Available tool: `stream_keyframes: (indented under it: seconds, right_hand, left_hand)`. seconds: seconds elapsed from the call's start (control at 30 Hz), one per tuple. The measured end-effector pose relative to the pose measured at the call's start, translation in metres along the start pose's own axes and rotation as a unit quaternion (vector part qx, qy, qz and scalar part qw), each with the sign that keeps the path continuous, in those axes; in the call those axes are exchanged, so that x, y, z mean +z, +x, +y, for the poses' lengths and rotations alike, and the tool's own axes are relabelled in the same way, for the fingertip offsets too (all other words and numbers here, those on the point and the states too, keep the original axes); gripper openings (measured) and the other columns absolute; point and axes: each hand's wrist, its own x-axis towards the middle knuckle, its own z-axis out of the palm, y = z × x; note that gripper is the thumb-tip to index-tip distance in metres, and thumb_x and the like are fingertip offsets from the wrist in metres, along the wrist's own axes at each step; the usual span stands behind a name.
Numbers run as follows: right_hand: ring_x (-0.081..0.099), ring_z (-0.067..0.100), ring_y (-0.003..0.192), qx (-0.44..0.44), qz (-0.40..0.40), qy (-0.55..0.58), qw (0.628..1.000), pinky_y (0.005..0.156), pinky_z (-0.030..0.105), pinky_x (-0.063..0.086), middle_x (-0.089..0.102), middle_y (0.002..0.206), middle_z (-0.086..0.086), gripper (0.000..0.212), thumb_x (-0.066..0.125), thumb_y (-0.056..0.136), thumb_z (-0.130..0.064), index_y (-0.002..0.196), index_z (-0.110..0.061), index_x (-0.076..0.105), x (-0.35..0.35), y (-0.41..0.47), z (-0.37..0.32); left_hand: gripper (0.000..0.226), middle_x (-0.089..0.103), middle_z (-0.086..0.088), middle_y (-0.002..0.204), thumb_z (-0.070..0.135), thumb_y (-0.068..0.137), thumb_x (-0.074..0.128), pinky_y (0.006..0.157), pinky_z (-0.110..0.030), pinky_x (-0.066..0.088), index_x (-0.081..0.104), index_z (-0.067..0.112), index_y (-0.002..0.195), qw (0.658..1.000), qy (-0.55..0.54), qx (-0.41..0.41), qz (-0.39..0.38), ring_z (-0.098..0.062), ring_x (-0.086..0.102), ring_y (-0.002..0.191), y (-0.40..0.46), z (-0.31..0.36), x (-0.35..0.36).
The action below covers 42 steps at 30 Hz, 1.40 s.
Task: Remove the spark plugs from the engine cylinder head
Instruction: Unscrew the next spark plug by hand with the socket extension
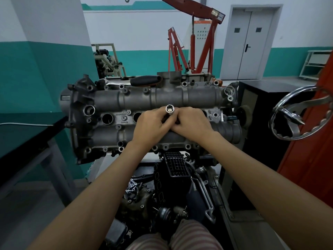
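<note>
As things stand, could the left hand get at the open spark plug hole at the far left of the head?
Probably yes: the hole lies uncovered, but the left hand grips the socket.

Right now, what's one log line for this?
hands: left and right both grip socket | place: over cylinder head plug wells | ratchet: lying behind

Even, soft indoor light — rather dim, with a cool teal cast. Shadows are faint. Small glints sit on the chrome wheel (295, 112). Edges bow with wide-angle distortion; the corners look slightly soft.
</note>
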Motion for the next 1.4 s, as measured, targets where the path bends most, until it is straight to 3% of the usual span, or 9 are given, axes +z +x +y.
stream_keyframes:
  seconds: [0.13,0.23,0.43,0.63,0.77,0.97,1.2,1.3,1.4]
  right_hand:
    - [0.062,0.029,0.086,-0.007,-0.004,-0.002,1.000,0.066,0.034,0.043,0.068,0.094,0.007,0.032,0.044,0.090,-0.036,0.100,-0.013,0.063,-0.0009,-0.0005,-0.0002]
    - [0.062,0.029,0.084,-0.011,-0.007,0.008,1.000,0.065,0.037,0.045,0.067,0.094,0.007,0.031,0.044,0.089,-0.034,0.103,-0.010,0.056,-0.0012,-0.0011,-0.0007]
    - [0.059,0.032,0.068,-0.007,-0.005,0.045,0.999,0.052,0.031,0.029,0.063,0.077,0.008,0.026,0.049,0.086,-0.035,0.085,-0.014,0.033,-0.0017,-0.0033,-0.0017]
    - [0.063,0.028,0.079,-0.009,0.003,0.002,1.000,0.056,0.029,0.032,0.069,0.085,0.007,0.036,0.046,0.088,-0.041,0.100,-0.013,0.063,-0.0001,-0.0008,0.0006]
    - [0.062,0.030,0.082,-0.017,0.005,0.002,1.000,0.061,0.032,0.037,0.068,0.090,0.008,0.033,0.044,0.088,-0.036,0.101,-0.010,0.061,0.0004,-0.0016,0.0008]
    - [0.059,0.033,0.069,-0.012,-0.008,0.052,0.999,0.054,0.032,0.030,0.062,0.079,0.009,0.024,0.049,0.086,-0.033,0.085,-0.013,0.035,-0.0022,-0.0035,-0.0010]
    - [0.063,0.025,0.075,-0.010,0.006,-0.004,1.000,0.054,0.029,0.034,0.068,0.081,0.005,0.040,0.044,0.087,-0.045,0.104,-0.013,0.060,0.0012,-0.0011,0.0003]
    - [0.063,0.030,0.084,-0.015,0.011,-0.011,1.000,0.064,0.035,0.042,0.068,0.092,0.008,0.034,0.043,0.090,-0.038,0.104,-0.011,0.060,0.0021,-0.0009,0.0016]
    - [0.062,0.030,0.077,-0.015,0.006,0.012,1.000,0.059,0.035,0.041,0.066,0.087,0.008,0.030,0.045,0.088,-0.035,0.096,-0.008,0.053,0.0013,-0.0018,0.0010]
  left_hand:
    - [0.030,0.050,0.006,0.055,0.033,0.089,0.054,0.051,-0.026,0.033,0.063,0.012,0.071,1.000,-0.008,0.009,-0.009,-0.012,0.047,0.052,-0.0010,0.0014,-0.0006]
    - [0.026,0.044,0.011,0.057,0.039,0.089,0.047,0.050,-0.027,0.034,0.046,0.021,0.070,1.000,-0.008,0.020,-0.017,-0.012,0.045,0.053,-0.0015,0.0036,-0.0029]
    - [0.026,0.035,0.015,0.052,0.036,0.089,0.043,0.046,-0.020,0.021,0.034,0.021,0.069,1.000,0.001,0.008,-0.019,-0.009,0.038,0.050,-0.0019,0.0026,-0.0029]
    - [0.032,0.041,0.012,0.051,0.035,0.089,0.056,0.048,-0.023,0.025,0.063,0.011,0.069,1.000,0.015,-0.003,-0.003,-0.011,0.045,0.049,-0.0006,0.0013,-0.0005]
    - [0.043,0.047,0.007,0.055,0.049,0.088,0.046,0.050,-0.028,0.031,0.053,0.011,0.068,1.000,0.012,0.008,-0.018,-0.016,0.049,0.053,-0.0009,0.0023,-0.0018]
    - [0.028,0.035,0.014,0.054,0.040,0.087,0.039,0.049,-0.029,0.030,0.035,0.018,0.071,1.000,-0.001,0.017,-0.026,-0.012,0.041,0.051,-0.0024,0.0029,-0.0039]
    - [0.032,0.037,0.013,0.051,0.031,0.090,0.056,0.048,-0.023,0.023,0.060,0.010,0.066,1.000,0.016,0.000,0.002,-0.010,0.040,0.048,-0.0003,0.0005,-0.0010]
    - [0.032,0.042,0.011,0.053,0.034,0.089,0.055,0.049,-0.023,0.026,0.062,0.010,0.068,1.000,0.008,0.008,-0.003,-0.010,0.043,0.050,-0.0009,0.0028,-0.0012]
    - [0.031,0.043,0.010,0.056,0.040,0.089,0.049,0.048,-0.026,0.030,0.049,0.016,0.070,1.000,0.009,0.012,-0.018,-0.013,0.045,0.051,-0.0022,0.0045,-0.0031]
